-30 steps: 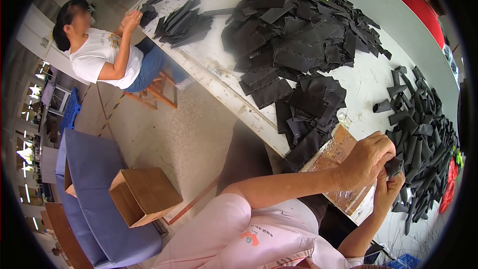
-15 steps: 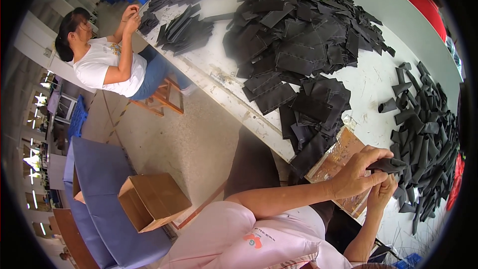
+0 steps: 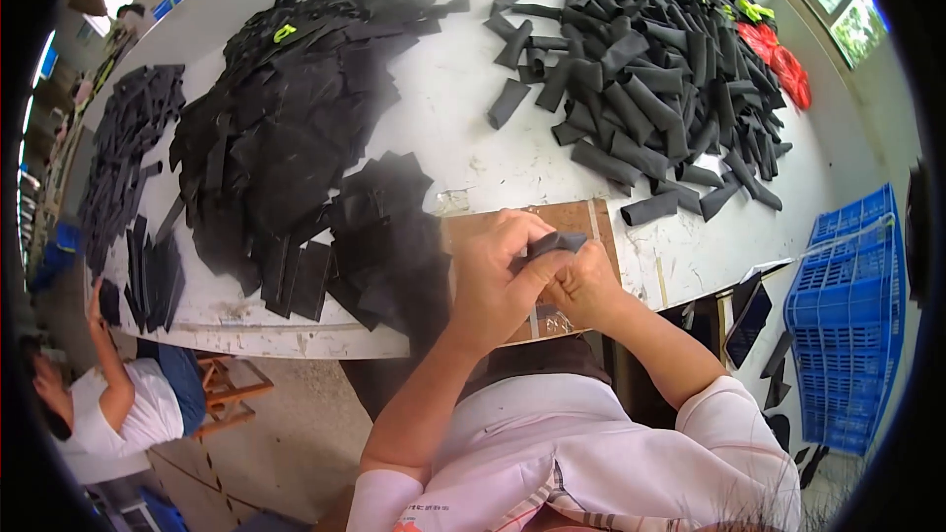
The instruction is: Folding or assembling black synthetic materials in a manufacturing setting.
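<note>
Both my hands meet over a brown board [image 3: 581, 217] at the table's near edge. Between them is a black fabric tube [image 3: 558, 242], its end poking out above the fingers. My left hand [image 3: 501, 276] grips it with thumb and fingers, and my right hand [image 3: 588, 288] closes round its lower part. To the left lies a large heap of flat black fabric pieces [image 3: 286, 128], its near edge reaching the board. Beyond the board on the right is a pile of rolled black fabric tubes [image 3: 641, 89].
A blue plastic crate [image 3: 847, 315] stands at the right of the table. Red plastic [image 3: 778, 64] lies behind the tubes. At the far left, a person in a white shirt [image 3: 138, 404] sits beside a wooden stool [image 3: 227, 389], near stacks of dark strips [image 3: 128, 148].
The view has swung to the right, bringing the tube pile and blue crate into sight. My hands still hold the black fabric tube, now pressed closer together over the board.
</note>
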Tool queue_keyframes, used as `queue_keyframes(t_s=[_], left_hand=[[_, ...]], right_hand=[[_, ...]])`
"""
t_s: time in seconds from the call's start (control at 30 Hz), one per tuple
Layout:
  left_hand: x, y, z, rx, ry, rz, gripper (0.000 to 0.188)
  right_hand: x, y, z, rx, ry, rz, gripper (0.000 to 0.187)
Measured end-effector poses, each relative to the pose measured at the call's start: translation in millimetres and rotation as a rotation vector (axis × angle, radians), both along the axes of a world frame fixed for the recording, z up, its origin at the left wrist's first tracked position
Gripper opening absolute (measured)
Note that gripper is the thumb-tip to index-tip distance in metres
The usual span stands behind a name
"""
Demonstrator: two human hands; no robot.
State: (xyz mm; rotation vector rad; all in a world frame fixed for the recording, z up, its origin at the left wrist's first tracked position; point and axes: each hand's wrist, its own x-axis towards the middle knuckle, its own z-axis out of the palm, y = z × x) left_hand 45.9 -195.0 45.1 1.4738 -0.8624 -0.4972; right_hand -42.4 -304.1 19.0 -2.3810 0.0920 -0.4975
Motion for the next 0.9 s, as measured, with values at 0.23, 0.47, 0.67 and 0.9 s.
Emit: queue_keyframes(t_s=[0.23, 0.47, 0.67, 0.9], left_hand=[[0, -5, 13, -0.124, -0.079, 0.021, 0.011], [-5, -4, 10, -0.061, -0.236, 0.137, 0.015], [-8, 0, 16, -0.343, -0.033, 0.179, 0.015], [-2, 16, 13, -0.73, 0.631, 0.047, 0.016]], right_hand=[[5, -6, 21, -0.079, -0.216, 0.06, 0.01], [2, 0, -5, 0.007, -0.105, -0.006, 0.018], [2, -4, 6, -0.038, -0.076, 0.007, 0.016], [4, -14, 34, -0.181, 0.055, 0.087, 0.018]])
